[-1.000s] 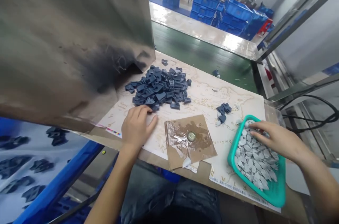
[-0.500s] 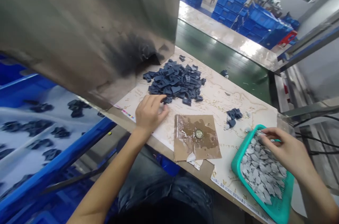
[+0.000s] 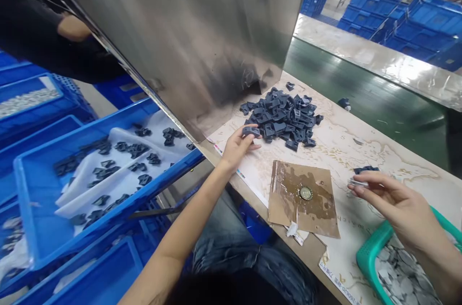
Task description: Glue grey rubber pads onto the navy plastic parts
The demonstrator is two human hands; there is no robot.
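Observation:
My left hand (image 3: 237, 145) grips a dark blue moulded part (image 3: 251, 132) between thumb and fingers, at the near edge of a heap of similar dark blue parts (image 3: 285, 117). My right hand (image 3: 393, 195) pinches a small grey piece (image 3: 358, 183) above the paper-covered table, close to a small cluster of dark blue parts (image 3: 365, 169). Below that hand lies a teal plastic tray (image 3: 371, 257), partly cut off by the frame and full of grey pieces. Between my hands lies a wet, brown-stained cardboard square (image 3: 303, 199) with a round metal disc (image 3: 305, 193) on it.
A stainless steel sheet (image 3: 173, 40) rises left of the table. Left of it, blue crates (image 3: 36, 199) hold white cloth scattered with dark parts. A person in dark clothing (image 3: 54, 40) stands at top left. Stacked blue crates (image 3: 407, 11) stand beyond a green-topped bench (image 3: 364, 88).
My head has turned left, showing more crates. My left hand has picked a dark blue part from the heap's edge. My right hand has left the tray with a grey piece.

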